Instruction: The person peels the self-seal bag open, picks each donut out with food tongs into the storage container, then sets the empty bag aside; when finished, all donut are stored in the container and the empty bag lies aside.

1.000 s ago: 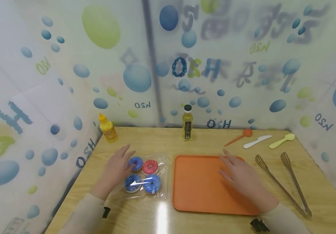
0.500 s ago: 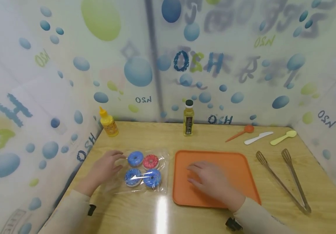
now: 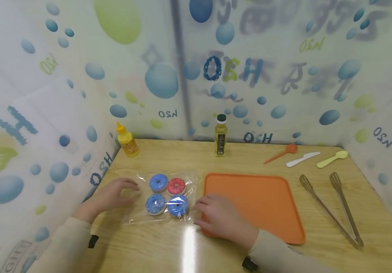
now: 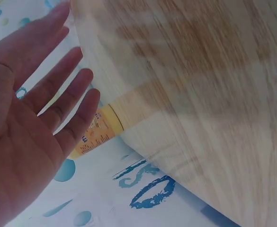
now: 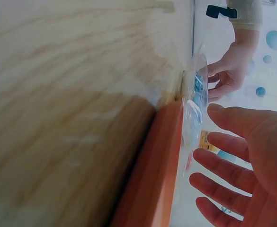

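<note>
A clear plastic package (image 3: 137, 217) with several donuts, blue ones and a pink-red one (image 3: 176, 186), lies on the table. My left hand (image 3: 110, 195) is at its left edge, fingers relaxed and slightly bent; the left wrist view shows the palm (image 4: 24, 146) with nothing in it. At the package's right edge is my right hand (image 3: 224, 220), above the left rim of the orange tray (image 3: 261, 204). Its fingers (image 5: 228, 165) are spread and loosely bent in the right wrist view, holding nothing. Whether either hand touches the plastic, I cannot tell.
A yellow squeeze bottle (image 3: 127, 143) stands at the back left, an oil bottle (image 3: 221, 138) at the back middle. Back right lie an orange spoon (image 3: 286, 151), a white knife (image 3: 301, 159) and a pale yellow spoon (image 3: 332, 159). Metal tongs (image 3: 347, 212) lie right of the tray.
My right hand has moved left across the tray to the package's right edge. My left hand has drawn back left from over the donuts to the package's left edge.
</note>
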Available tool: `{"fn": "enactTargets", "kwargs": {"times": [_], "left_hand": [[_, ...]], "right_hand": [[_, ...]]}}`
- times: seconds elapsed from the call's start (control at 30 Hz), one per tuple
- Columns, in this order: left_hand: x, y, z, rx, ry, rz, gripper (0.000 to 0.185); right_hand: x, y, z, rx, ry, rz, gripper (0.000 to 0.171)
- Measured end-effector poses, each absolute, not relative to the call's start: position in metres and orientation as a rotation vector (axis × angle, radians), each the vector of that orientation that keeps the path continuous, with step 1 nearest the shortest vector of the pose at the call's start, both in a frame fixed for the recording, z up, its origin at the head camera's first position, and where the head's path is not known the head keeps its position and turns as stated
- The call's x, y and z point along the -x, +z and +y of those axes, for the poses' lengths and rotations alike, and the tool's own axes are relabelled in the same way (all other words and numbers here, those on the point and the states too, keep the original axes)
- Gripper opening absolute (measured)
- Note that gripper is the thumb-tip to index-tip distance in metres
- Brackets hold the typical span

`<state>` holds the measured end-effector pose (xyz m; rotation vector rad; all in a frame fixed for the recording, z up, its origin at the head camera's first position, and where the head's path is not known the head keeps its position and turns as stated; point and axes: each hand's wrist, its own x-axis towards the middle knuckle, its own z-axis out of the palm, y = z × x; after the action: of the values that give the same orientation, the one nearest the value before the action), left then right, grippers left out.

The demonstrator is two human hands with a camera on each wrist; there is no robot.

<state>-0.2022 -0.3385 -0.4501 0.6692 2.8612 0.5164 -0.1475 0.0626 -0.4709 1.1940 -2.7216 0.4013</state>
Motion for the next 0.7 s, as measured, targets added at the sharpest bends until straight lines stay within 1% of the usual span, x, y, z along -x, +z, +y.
{"fn": "enactTargets", "kwargs": {"times": [0.13, 0.33, 0.53, 0.7], "left_hand": [[0.204, -0.448, -0.339, -0.62, 0.526, 2.795, 0.038], [0.21, -0.456, -0.335, -0.535, 0.528, 2.753, 0.049], [0.212, -0.462, -0.332, -0.541, 0.531, 2.767, 0.046], [0.213, -0.465, -0.332, -0.604, 0.514, 2.796, 0.046]], "right_hand": [[0.149, -0.475, 0.052, -1.191, 0.405, -2.738, 0.032], [0.153, -0.472, 0.047, -1.172, 0.417, -2.798, 0.029], [0.156, -0.47, 0.044, -1.159, 0.426, -2.826, 0.027], [0.158, -0.474, 0.042, -1.155, 0.401, -2.834, 0.026]]}}
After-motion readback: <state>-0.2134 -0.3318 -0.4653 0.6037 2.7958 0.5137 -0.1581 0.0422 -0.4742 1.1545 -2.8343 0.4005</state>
